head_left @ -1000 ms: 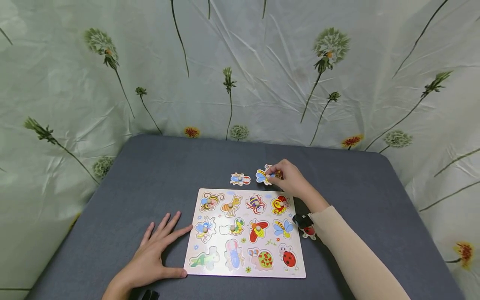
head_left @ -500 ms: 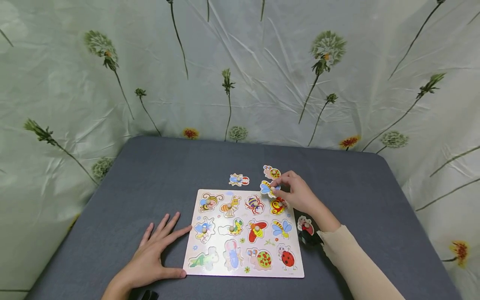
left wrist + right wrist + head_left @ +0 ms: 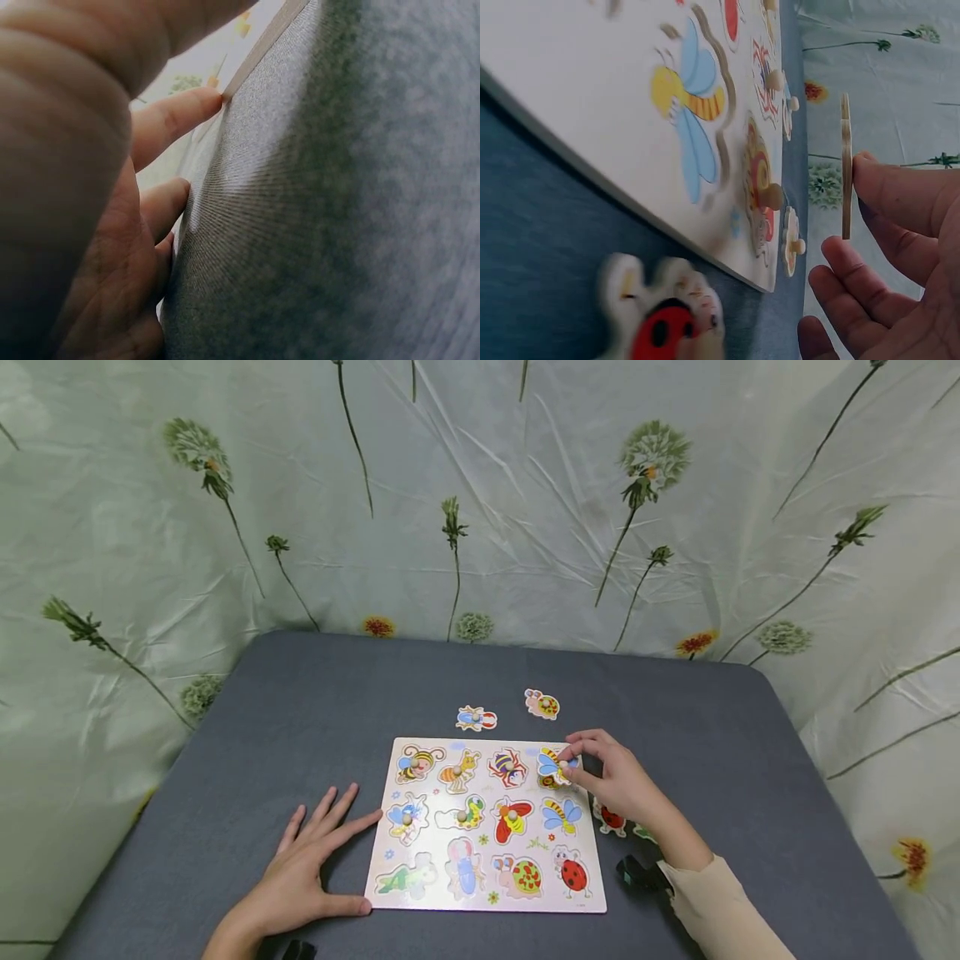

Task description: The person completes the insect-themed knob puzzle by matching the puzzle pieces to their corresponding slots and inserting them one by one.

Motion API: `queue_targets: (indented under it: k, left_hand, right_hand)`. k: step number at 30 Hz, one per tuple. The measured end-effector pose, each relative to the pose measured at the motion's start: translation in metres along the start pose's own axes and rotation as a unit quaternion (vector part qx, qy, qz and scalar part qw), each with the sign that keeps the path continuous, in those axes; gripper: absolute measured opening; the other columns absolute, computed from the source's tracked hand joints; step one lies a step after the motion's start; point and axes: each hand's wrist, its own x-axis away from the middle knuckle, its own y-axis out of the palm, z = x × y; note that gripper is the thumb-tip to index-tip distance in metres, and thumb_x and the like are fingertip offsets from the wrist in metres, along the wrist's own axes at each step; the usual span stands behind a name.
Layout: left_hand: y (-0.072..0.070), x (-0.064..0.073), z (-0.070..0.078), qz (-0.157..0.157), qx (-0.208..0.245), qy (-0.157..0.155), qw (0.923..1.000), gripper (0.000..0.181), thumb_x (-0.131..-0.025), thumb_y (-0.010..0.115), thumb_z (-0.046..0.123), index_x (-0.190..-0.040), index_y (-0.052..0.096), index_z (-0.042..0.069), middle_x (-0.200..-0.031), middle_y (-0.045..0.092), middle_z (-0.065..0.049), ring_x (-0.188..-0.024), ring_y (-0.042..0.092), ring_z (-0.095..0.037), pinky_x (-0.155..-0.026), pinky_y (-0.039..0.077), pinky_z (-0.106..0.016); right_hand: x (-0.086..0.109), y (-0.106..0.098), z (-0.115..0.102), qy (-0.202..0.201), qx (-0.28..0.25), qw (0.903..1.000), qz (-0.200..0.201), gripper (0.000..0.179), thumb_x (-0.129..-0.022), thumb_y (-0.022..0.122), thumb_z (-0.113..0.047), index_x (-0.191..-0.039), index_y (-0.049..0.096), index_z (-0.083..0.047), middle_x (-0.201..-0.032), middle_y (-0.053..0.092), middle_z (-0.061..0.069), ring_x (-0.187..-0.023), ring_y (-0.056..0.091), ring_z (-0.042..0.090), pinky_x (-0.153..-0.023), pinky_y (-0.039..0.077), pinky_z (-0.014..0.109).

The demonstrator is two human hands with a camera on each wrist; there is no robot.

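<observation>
My right hand (image 3: 626, 785) pinches a blue-winged dragonfly puzzle piece (image 3: 549, 763) by its knob, above the top right corner of the pegged insect board (image 3: 433, 850). In the right wrist view this piece (image 3: 846, 172) stands edge-on, off the board. Below it, the dragonfly-shaped recess (image 3: 562, 816) shows a matching picture. My left hand (image 3: 300, 868) lies spread on the table, index fingertip and thumb tip at the board's left edge. Several knobbed pieces, such as the spider (image 3: 508, 767), sit in their recesses; the bottom row's recesses hold none.
Behind the board lie a beetle piece (image 3: 476, 718) and a snail piece (image 3: 542, 703). A ladybug piece (image 3: 611, 820) and a partly hidden green piece (image 3: 645, 832) lie right of it, by my right forearm. A flowered curtain (image 3: 525, 527) hangs behind the grey table (image 3: 360, 685).
My right hand has brought the dragonfly piece from behind the board, beside the snail, toward me and right, over the board's upper right corner. My left hand has stayed put.
</observation>
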Motion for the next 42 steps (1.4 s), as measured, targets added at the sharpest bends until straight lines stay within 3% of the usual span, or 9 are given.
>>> queue_targets:
  k: [3, 6, 9, 13, 19, 21, 23, 26, 42]
  left_hand:
    - [-0.001, 0.001, 0.0, 0.001, -0.001, -0.001, 1.0, 0.106, -0.066, 0.089, 0.077, -0.16, 0.046, 0.049, -0.182, 0.02, -0.003, -0.169, 0.007, -0.038, -0.131, -0.016, -0.056]
    - [-0.001, 0.0, -0.001, 0.0, -0.002, 0.0, 1.0, 0.106, -0.066, 0.089, 0.077, -0.16, 0.046, 0.05, -0.182, 0.02, -0.004, -0.169, 0.007, -0.039, -0.131, -0.016, -0.057]
    - [-0.001, 0.0, -0.002, 0.0, -0.001, 0.003, 1.0, 0.106, -0.067, 0.089, 0.076, -0.16, 0.046, 0.049, -0.182, 0.02, -0.004, -0.169, 0.006, -0.039, -0.131, -0.016, -0.057]
    - [-0.002, -0.002, -0.002, -0.001, 0.004, 0.008, 1.0, 0.105, -0.067, 0.09, 0.074, -0.159, 0.048, 0.048, -0.181, 0.02, -0.005, -0.169, 0.006, -0.039, -0.131, -0.015, -0.057]
    - [-0.004, -0.002, -0.001, -0.005, 0.005, 0.004, 1.0, 0.105, -0.066, 0.09, 0.075, -0.159, 0.048, 0.048, -0.182, 0.02, -0.004, -0.169, 0.007, -0.042, -0.131, -0.014, -0.059]
    - [-0.004, -0.001, -0.002, -0.006, 0.005, 0.001, 1.0, 0.106, -0.066, 0.09, 0.075, -0.159, 0.047, 0.048, -0.182, 0.019, -0.004, -0.169, 0.007, -0.043, -0.131, -0.015, -0.059]
    - [-0.004, -0.001, -0.002, -0.007, 0.006, -0.002, 1.0, 0.106, -0.066, 0.089, 0.076, -0.159, 0.047, 0.049, -0.182, 0.019, -0.004, -0.168, 0.006, -0.043, -0.131, -0.016, -0.059]
    - [-0.004, 0.0, -0.002, -0.006, 0.003, -0.004, 1.0, 0.107, -0.066, 0.089, 0.076, -0.16, 0.047, 0.049, -0.182, 0.019, -0.004, -0.168, 0.006, -0.043, -0.131, -0.016, -0.059]
    - [-0.002, -0.002, 0.0, -0.009, 0.004, -0.009, 0.9999, 0.107, -0.065, 0.089, 0.077, -0.159, 0.047, 0.049, -0.182, 0.019, -0.004, -0.169, 0.006, -0.044, -0.131, -0.015, -0.059]
  right_hand:
    - [0.007, 0.004, 0.001, -0.007, 0.0, 1.0, -0.003, 0.006, -0.1, 0.077, -0.015, -0.106, 0.077, -0.015, -0.14, 0.065, 0.015, -0.134, 0.06, 0.043, -0.111, 0.046, 0.065]
    - [0.014, 0.008, 0.001, -0.001, -0.002, 1.0, -0.006, 0.006, -0.099, 0.078, -0.015, -0.105, 0.077, -0.017, -0.142, 0.066, 0.014, -0.133, 0.061, 0.041, -0.098, 0.053, 0.048]
    - [0.02, 0.013, 0.002, 0.006, -0.005, 0.9999, -0.008, 0.009, -0.097, 0.079, -0.013, -0.103, 0.077, -0.019, -0.143, 0.066, 0.013, -0.13, 0.062, 0.038, -0.081, 0.051, 0.031]
    - [0.029, 0.018, 0.004, -0.005, 0.0, 1.0, -0.001, 0.012, -0.096, 0.08, -0.011, -0.101, 0.076, -0.021, -0.143, 0.066, 0.013, -0.129, 0.064, 0.038, -0.077, 0.049, 0.027]
    - [0.038, 0.023, 0.006, -0.017, 0.025, 0.9995, 0.011, 0.017, -0.094, 0.081, -0.01, -0.097, 0.076, -0.026, -0.147, 0.066, 0.012, -0.139, 0.061, 0.042, -0.087, 0.049, 0.035]
    - [0.041, 0.024, 0.005, -0.017, 0.03, 0.9993, 0.013, 0.019, -0.093, 0.081, -0.009, -0.096, 0.076, -0.027, -0.148, 0.065, 0.013, -0.144, 0.057, 0.045, -0.102, 0.052, 0.045]
    - [0.042, 0.024, 0.004, -0.01, 0.03, 0.9994, 0.011, 0.019, -0.093, 0.081, -0.009, -0.094, 0.076, -0.027, -0.151, 0.063, 0.016, -0.15, 0.05, 0.048, -0.116, 0.045, 0.061]
    - [0.045, 0.024, 0.001, 0.004, 0.027, 0.9996, 0.005, 0.018, -0.093, 0.081, -0.009, -0.094, 0.076, -0.026, -0.156, 0.057, 0.021, -0.157, 0.038, 0.051, -0.121, 0.031, 0.076]
    - [0.049, 0.026, 0.004, 0.025, 0.047, 0.9986, 0.003, 0.017, -0.09, 0.085, -0.01, -0.092, 0.078, -0.026, -0.164, 0.05, 0.021, -0.16, 0.031, 0.052, -0.12, 0.032, 0.077]
